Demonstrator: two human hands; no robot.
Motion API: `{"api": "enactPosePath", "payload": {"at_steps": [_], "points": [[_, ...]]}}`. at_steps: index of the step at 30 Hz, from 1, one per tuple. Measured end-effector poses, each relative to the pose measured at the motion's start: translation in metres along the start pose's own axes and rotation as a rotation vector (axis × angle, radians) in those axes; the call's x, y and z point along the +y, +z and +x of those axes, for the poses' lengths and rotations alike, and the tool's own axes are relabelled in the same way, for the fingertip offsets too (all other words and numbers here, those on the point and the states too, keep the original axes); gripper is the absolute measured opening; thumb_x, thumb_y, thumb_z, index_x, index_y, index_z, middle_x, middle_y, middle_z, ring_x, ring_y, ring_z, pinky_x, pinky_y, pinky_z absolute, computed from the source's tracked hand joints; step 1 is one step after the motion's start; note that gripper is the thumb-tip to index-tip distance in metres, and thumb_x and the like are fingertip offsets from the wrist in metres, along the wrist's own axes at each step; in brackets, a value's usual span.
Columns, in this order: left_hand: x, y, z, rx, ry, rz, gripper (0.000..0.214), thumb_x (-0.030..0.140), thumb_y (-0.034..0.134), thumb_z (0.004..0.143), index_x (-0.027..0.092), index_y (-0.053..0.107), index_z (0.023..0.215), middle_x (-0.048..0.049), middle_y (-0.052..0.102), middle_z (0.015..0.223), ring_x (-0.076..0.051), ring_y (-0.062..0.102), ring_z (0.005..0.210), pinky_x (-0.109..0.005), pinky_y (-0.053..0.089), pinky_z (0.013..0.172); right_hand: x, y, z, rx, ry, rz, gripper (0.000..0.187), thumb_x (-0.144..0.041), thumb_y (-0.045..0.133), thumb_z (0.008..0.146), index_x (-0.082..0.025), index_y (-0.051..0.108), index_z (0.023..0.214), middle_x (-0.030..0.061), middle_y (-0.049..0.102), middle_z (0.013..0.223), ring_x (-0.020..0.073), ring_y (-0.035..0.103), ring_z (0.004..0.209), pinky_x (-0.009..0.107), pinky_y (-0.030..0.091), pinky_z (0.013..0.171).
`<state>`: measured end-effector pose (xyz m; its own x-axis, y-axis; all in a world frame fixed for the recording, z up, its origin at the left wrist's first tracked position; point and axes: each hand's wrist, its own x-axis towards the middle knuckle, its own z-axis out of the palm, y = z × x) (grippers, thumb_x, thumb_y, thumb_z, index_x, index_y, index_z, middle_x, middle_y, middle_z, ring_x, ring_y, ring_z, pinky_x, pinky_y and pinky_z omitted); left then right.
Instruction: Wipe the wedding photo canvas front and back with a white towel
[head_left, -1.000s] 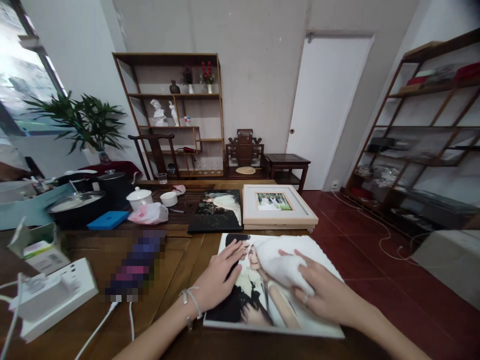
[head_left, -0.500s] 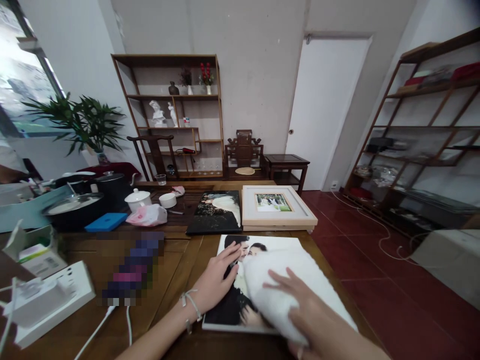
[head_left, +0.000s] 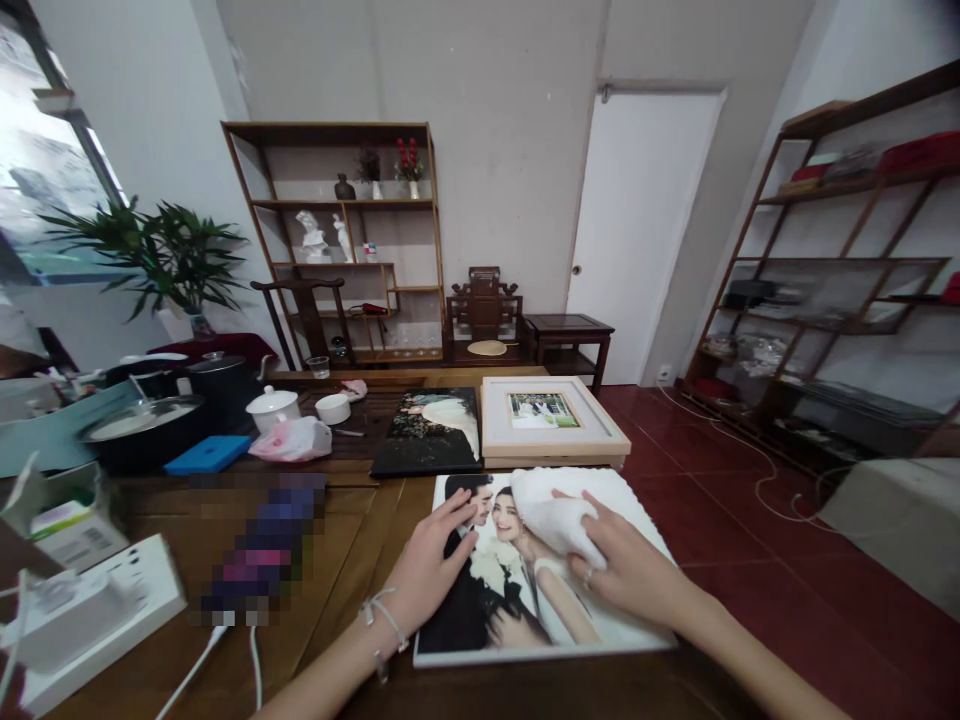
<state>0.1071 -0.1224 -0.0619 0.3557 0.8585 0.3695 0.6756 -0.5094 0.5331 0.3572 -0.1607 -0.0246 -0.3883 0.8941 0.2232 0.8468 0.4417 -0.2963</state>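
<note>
A large wedding photo print lies flat near the front edge of the wooden table. My left hand rests flat on the print's left edge, fingers spread, holding it down. My right hand presses a folded white cloth against the upper right part of the print, fingers curled over the cloth. A ring shows on one finger of that hand, and a thin bracelet sits on my left wrist.
Behind the print lie a dark photo panel and a light wooden framed picture. To the left are a pink bag, a blue pad, pots, white cups, a white box and cables. Shelves line the walls.
My right hand with the cloth swept down toward the print's near edge, then back up to its upper right. My left hand stayed in place.
</note>
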Motion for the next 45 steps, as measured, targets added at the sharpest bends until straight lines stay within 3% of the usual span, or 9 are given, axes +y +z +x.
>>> {"api": "enactPosePath", "payload": {"at_steps": [8, 14, 18, 23, 27, 32, 35, 41, 45], "points": [[0.001, -0.002, -0.001, -0.034, 0.005, 0.019, 0.039, 0.036, 0.052, 0.081, 0.021, 0.055, 0.117, -0.0066, 0.049, 0.131, -0.023, 0.041, 0.124, -0.042, 0.034, 0.102, -0.003, 0.008, 0.004, 0.028, -0.005, 0.012, 0.011, -0.013, 0.047, 0.071, -0.016, 0.055, 0.077, 0.0189, 0.047, 0.128, 0.0290, 0.035, 0.124, 0.045, 0.032, 0.096], [0.008, -0.004, -0.005, -0.108, -0.008, 0.035, 0.050, 0.038, 0.051, 0.081, 0.022, 0.045, 0.128, -0.0075, 0.037, 0.139, -0.024, 0.031, 0.129, -0.044, 0.030, 0.103, -0.014, -0.001, -0.014, -0.066, 0.052, -0.005, 0.011, -0.014, 0.046, 0.073, -0.015, 0.056, 0.078, 0.0213, 0.044, 0.130, 0.0316, 0.032, 0.125, 0.048, 0.032, 0.096], [0.012, -0.004, -0.006, -0.147, -0.002, 0.046, 0.047, 0.034, 0.048, 0.083, 0.024, 0.042, 0.129, -0.0075, 0.034, 0.141, -0.026, 0.027, 0.131, -0.050, 0.029, 0.101, -0.026, -0.007, -0.037, -0.204, -0.027, 0.048, 0.015, -0.011, 0.049, 0.065, -0.019, 0.058, 0.074, 0.0128, 0.046, 0.131, 0.0303, 0.031, 0.126, 0.043, 0.035, 0.097], [0.012, -0.005, -0.004, -0.187, 0.052, 0.041, 0.046, 0.035, 0.047, 0.084, 0.026, 0.042, 0.129, -0.0067, 0.034, 0.141, -0.025, 0.025, 0.131, -0.050, 0.029, 0.101, -0.028, -0.011, -0.051, -0.333, -0.126, 0.188, 0.018, -0.008, 0.050, 0.062, -0.023, 0.060, 0.061, 0.0026, 0.054, 0.125, 0.0278, 0.040, 0.121, 0.036, 0.040, 0.095], [0.008, -0.003, -0.004, -0.176, 0.068, 0.028, 0.046, 0.037, 0.047, 0.084, 0.026, 0.042, 0.128, -0.0061, 0.035, 0.140, -0.025, 0.026, 0.131, -0.050, 0.028, 0.102, -0.008, -0.020, -0.040, -0.215, -0.066, 0.176, 0.026, -0.015, 0.051, 0.067, -0.022, 0.061, 0.090, 0.0038, 0.043, 0.135, 0.0255, 0.037, 0.123, 0.036, 0.036, 0.097], [0.008, -0.005, -0.004, -0.170, 0.090, 0.033, 0.046, 0.036, 0.047, 0.084, 0.025, 0.042, 0.129, -0.0050, 0.036, 0.140, -0.023, 0.027, 0.131, -0.045, 0.028, 0.104, 0.035, -0.005, 0.001, -0.029, 0.089, 0.078, 0.015, -0.021, 0.046, 0.075, -0.016, 0.056, 0.085, 0.0168, 0.053, 0.120, 0.0304, 0.042, 0.117, 0.042, 0.040, 0.089], [0.009, -0.006, -0.004, -0.187, 0.080, 0.040, 0.046, 0.037, 0.045, 0.085, 0.026, 0.040, 0.130, -0.0040, 0.034, 0.141, -0.022, 0.026, 0.131, -0.044, 0.028, 0.104, 0.045, 0.006, 0.013, 0.013, 0.098, 0.068, 0.016, -0.027, 0.043, 0.081, -0.016, 0.054, 0.080, 0.0183, 0.050, 0.123, 0.0319, 0.035, 0.122, 0.045, 0.036, 0.093], [0.007, -0.002, -0.004, -0.162, 0.045, 0.032, 0.045, 0.035, 0.038, 0.089, 0.023, 0.035, 0.133, -0.0042, 0.034, 0.141, -0.019, 0.025, 0.132, -0.040, 0.027, 0.105, 0.007, 0.004, -0.017, 0.016, -0.078, 0.046, 0.033, -0.040, 0.042, 0.087, -0.020, 0.052, 0.063, 0.0125, 0.044, 0.132, 0.0269, 0.033, 0.125, 0.043, 0.029, 0.101], [0.006, 0.000, -0.002, -0.172, 0.029, 0.035, 0.042, 0.032, 0.034, 0.091, 0.021, 0.038, 0.132, -0.0036, 0.034, 0.141, -0.018, 0.024, 0.132, -0.038, 0.026, 0.106, -0.027, 0.004, -0.039, -0.170, -0.212, 0.072, 0.018, -0.031, 0.056, 0.080, -0.020, 0.062, 0.066, 0.0080, 0.051, 0.127, 0.0288, 0.035, 0.124, 0.046, 0.026, 0.103]]}}
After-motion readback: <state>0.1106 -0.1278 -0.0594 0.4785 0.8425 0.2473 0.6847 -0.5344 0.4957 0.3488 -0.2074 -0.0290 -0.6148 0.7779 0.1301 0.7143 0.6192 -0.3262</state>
